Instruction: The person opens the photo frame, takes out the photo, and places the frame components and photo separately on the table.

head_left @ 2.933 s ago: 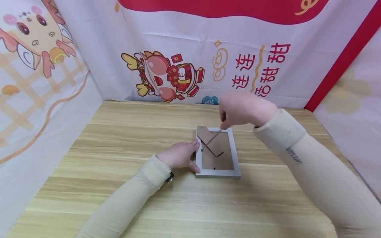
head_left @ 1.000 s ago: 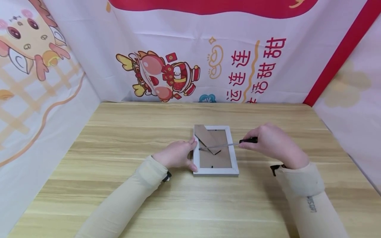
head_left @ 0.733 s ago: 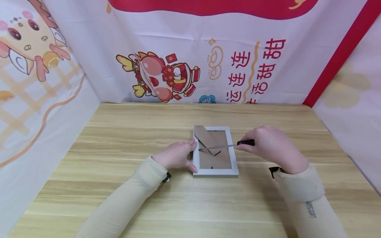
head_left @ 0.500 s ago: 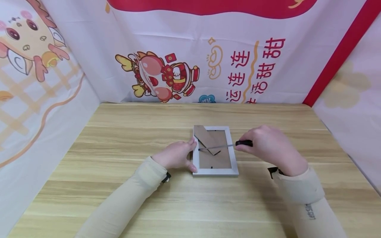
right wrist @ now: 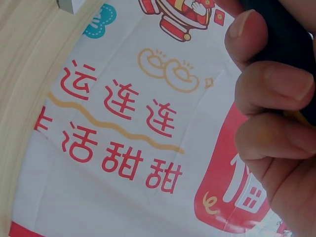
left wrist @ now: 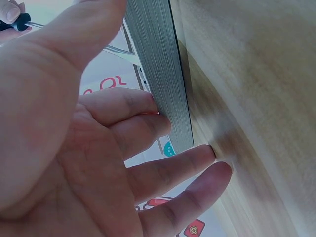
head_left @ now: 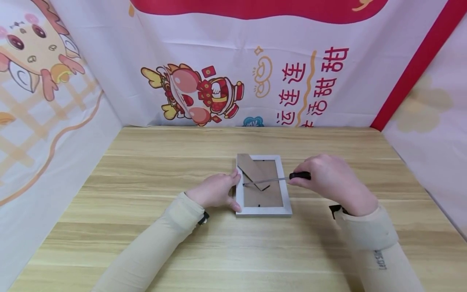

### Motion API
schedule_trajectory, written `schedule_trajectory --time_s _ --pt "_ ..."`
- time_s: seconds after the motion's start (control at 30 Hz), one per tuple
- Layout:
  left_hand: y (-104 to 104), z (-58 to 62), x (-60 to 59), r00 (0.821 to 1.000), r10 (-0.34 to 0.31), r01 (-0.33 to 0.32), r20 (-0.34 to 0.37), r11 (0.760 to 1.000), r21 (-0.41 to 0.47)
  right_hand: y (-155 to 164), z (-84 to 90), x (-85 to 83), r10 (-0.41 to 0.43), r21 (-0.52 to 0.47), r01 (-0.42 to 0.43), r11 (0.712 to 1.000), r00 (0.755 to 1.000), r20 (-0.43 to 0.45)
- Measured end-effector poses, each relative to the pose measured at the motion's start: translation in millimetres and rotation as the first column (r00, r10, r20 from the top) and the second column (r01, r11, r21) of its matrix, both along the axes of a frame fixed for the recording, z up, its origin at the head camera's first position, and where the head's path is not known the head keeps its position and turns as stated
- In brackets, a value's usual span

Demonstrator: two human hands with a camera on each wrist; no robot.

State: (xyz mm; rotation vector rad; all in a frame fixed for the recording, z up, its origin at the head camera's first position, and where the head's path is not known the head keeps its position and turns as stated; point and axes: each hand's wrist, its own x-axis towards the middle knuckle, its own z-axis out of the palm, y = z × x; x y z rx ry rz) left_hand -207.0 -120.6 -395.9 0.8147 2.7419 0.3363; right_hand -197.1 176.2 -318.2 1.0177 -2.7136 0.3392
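A picture frame [head_left: 286,198] with a silver-grey border lies face down on the table, its brown backing board [head_left: 271,198] and slanted stand leg [head_left: 249,165] upward. Along its left side, my left hand [head_left: 213,190] rests with thumb and fingers against the border. In the left wrist view, those fingers [left wrist: 170,173] are fairly straight beside the frame's grey side [left wrist: 160,69]. To the right, my right hand [head_left: 330,178] grips the black handle of a screwdriver [head_left: 268,179]. Its low-slanting shaft crosses the backing, with the tip at the left inner edge. Curled fingers [right wrist: 274,86] wrap the handle in the right wrist view.
Small dark tabs [head_left: 259,205] show at the backing's edges. The wood-grain table [head_left: 175,154] extends around the frame. A white printed cloth [head_left: 219,40] hangs behind it, with more cloth at the left and right sides.
Since the oldest frame, my right hand has come down from above the frame's far right corner to its right side, tipping the screwdriver lower. The left hand stays at the border.
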Motion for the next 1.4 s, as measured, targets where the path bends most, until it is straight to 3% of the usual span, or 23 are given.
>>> schedule_trajectory --time_s 0.83,1.13,1.4 --pt "0 0.7 0.5 1.0 -0.011 0.011 -0.012 1.0 -0.018 52 10.0 -9.9 -0.182 -0.162 0.165 0.973 0.978 -0.101" --pt "0 1.5 1.0 1.0 -0.009 0.009 -0.013 1.0 -0.01 79 -1.2 -26.5 -0.287 -0.14 0.295 0.945 0.955 0.072" --pt "0 1.8 0.8 1.0 -0.01 0.01 -0.013 1.0 -0.003 104 -22.5 -46.1 -0.385 -0.102 0.413 0.905 0.898 0.214"
